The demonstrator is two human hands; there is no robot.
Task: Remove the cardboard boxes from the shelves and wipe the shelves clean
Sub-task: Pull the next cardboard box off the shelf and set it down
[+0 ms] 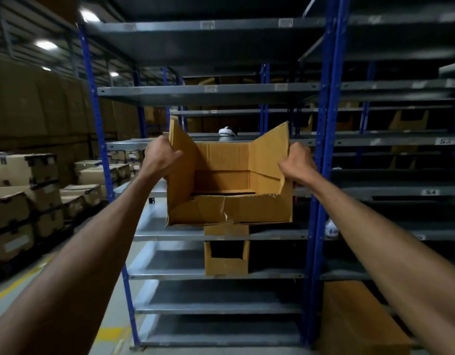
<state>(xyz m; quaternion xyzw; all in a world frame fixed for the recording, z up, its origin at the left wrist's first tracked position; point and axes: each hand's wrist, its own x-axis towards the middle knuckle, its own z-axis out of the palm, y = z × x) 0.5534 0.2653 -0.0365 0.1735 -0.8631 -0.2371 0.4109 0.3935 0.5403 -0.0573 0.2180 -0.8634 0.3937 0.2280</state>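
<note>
Two hands hold an open cardboard box (pixel 229 190) in front of the shelving rack (pixel 221 94).

The left hand (pixel 161 160) grips the box's left wall, its fingers curled tight over the top edge below a raised flap; the right hand (pixel 296 163) grips the right wall the same way, fingers wrapped round the torn edge. The box is open at the top, nothing shows inside it, and its front wall is creased and ripped along the top. It sits level with the rack's middle shelves, its base just above one grey shelf; whether it touches that shelf I cannot tell. Directly below the box, a smaller cardboard box (pixel 226 257) with a cut-out front stands on a lower shelf. Behind the box, on a farther shelf, lies a small white object (pixel 226 131). Left of the box, well apart, taped cartons (pixel 24 190) are stacked on the floor.
</note>
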